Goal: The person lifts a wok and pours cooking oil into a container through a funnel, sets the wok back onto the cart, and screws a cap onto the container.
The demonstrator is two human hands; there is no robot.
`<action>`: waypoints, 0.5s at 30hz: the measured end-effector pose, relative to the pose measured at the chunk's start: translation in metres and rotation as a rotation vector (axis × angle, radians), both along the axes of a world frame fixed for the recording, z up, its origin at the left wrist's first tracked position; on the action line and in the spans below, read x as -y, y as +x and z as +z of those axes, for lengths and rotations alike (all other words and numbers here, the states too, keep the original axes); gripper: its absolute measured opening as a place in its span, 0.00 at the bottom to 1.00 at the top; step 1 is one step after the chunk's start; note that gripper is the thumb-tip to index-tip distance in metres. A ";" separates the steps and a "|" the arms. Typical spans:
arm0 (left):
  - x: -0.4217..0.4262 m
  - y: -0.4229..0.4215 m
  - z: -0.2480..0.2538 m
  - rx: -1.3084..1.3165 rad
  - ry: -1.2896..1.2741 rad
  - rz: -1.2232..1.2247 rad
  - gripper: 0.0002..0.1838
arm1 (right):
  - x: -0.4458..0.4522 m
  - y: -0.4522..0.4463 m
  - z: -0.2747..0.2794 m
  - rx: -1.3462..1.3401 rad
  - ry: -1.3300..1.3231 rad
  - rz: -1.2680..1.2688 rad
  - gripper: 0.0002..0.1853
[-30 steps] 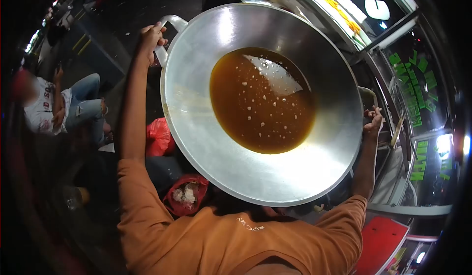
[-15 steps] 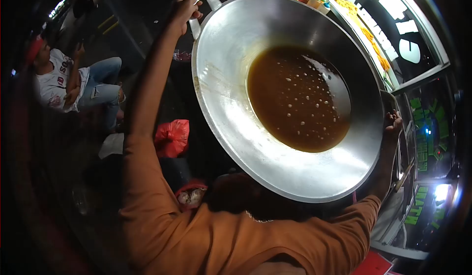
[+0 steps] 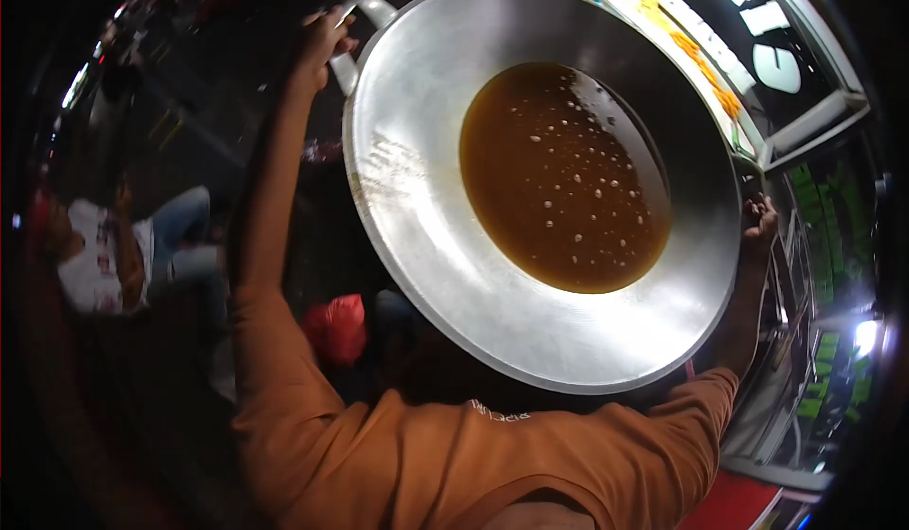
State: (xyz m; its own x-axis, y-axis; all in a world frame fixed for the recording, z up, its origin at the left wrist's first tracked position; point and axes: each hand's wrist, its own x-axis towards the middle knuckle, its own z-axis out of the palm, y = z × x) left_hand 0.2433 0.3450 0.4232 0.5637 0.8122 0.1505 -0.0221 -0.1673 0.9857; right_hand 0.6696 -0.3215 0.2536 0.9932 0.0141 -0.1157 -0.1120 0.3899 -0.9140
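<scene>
Wok shift: left rim of the wok (image 3: 407, 232) and the left hand (image 3: 329, 42) sit further left than half a second ago; the right hand (image 3: 760, 222) barely differs.
Left grip: fingers wrapped round the handle (image 3: 375, 8), upper left.
Right grip: fingers bent at the wok's right side; hold cannot be told.
Wok place: upper centre to right, filling much of the frame.
Brown liquid (image 3: 559, 189): still pooled inside, so the load seems under control.
Red bag (image 3: 336, 329): lower left of centre, lower than before.
</scene>
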 end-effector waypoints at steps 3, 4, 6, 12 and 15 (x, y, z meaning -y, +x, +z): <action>-0.043 0.017 -0.008 0.027 -0.024 -0.128 0.14 | -0.010 -0.019 0.001 0.008 -0.010 -0.055 0.13; -0.053 0.023 -0.010 0.019 -0.032 -0.153 0.14 | -0.019 -0.028 0.004 0.006 -0.012 -0.088 0.13; -0.064 0.037 -0.009 -0.003 -0.025 -0.128 0.15 | -0.031 -0.046 0.004 -0.013 -0.012 -0.162 0.14; -0.107 0.098 -0.003 -0.100 -0.070 -0.342 0.13 | -0.064 -0.095 0.009 -0.044 0.048 -0.350 0.11; -0.133 0.138 0.018 -0.147 -0.161 -0.485 0.12 | -0.074 -0.127 0.032 -0.137 -0.039 -0.506 0.12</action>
